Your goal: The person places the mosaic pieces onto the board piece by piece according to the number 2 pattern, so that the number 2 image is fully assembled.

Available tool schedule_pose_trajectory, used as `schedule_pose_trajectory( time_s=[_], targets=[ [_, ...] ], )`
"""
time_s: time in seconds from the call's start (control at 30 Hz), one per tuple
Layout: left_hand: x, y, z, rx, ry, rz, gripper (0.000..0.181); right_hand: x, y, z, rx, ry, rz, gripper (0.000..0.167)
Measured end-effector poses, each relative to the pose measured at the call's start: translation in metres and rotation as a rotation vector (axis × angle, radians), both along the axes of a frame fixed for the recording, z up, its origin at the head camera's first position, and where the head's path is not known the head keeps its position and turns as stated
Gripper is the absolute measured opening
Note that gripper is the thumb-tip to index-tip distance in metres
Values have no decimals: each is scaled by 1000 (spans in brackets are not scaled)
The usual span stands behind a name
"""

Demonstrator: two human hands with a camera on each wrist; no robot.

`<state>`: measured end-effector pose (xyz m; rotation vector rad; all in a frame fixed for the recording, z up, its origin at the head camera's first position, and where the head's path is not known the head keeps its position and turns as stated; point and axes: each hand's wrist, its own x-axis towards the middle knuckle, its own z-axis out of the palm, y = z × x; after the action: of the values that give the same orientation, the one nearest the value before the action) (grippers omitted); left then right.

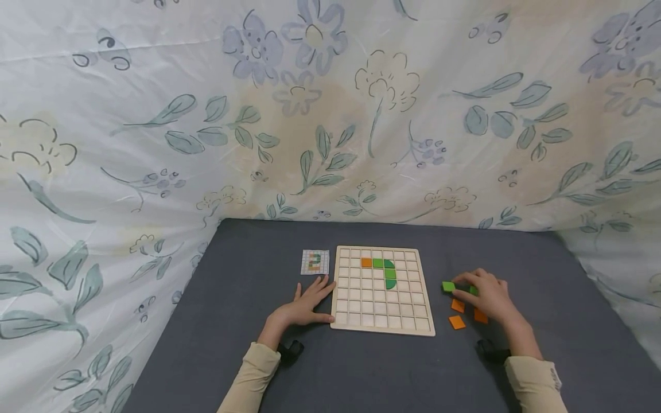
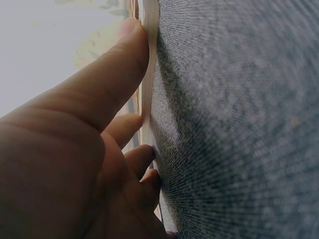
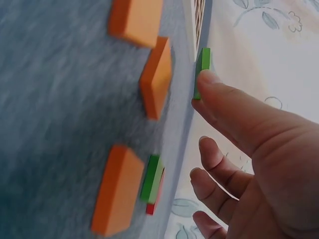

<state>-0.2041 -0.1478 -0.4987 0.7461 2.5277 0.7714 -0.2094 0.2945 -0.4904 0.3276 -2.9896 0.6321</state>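
My right hand (image 1: 488, 295) pinches a green square tile (image 1: 448, 286) between thumb and fingertips, right of the wooden grid board (image 1: 383, 330). In the right wrist view that tile (image 3: 203, 60) appears raised off the cloth. My left hand (image 1: 300, 308) lies with fingers spread, thumb and fingertips touching the board's left edge. Toward the board's top sit an orange square (image 1: 366, 263), a green square (image 1: 378, 263), a rounded green piece (image 1: 389, 264), another green square (image 1: 390, 274) and a rounded green piece (image 1: 391, 284) in a hooked line.
Loose orange tiles (image 1: 457, 322) lie below my right hand. Another green tile (image 3: 151, 178) and a red piece (image 3: 150, 209) lie beyond them. A small pattern card (image 1: 315, 262) is left of the board. Dark cloth covers the table; a floral curtain (image 1: 330, 115) hangs behind.
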Motion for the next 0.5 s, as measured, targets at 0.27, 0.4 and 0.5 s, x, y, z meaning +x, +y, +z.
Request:
schedule_pose_trajectory(
  time_s=[0.27, 0.4, 0.5],
  targets=[
    [0, 0, 0, -1, 2, 1, 81, -6, -13, 2, -5, 12, 20, 27],
    [0, 1, 0, -3, 1, 3, 81, -10, -18, 2, -6, 18, 28, 27],
    [0, 1, 0, -5, 1, 5, 81, -12, -23, 2, -5, 25, 34, 28]
  ],
)
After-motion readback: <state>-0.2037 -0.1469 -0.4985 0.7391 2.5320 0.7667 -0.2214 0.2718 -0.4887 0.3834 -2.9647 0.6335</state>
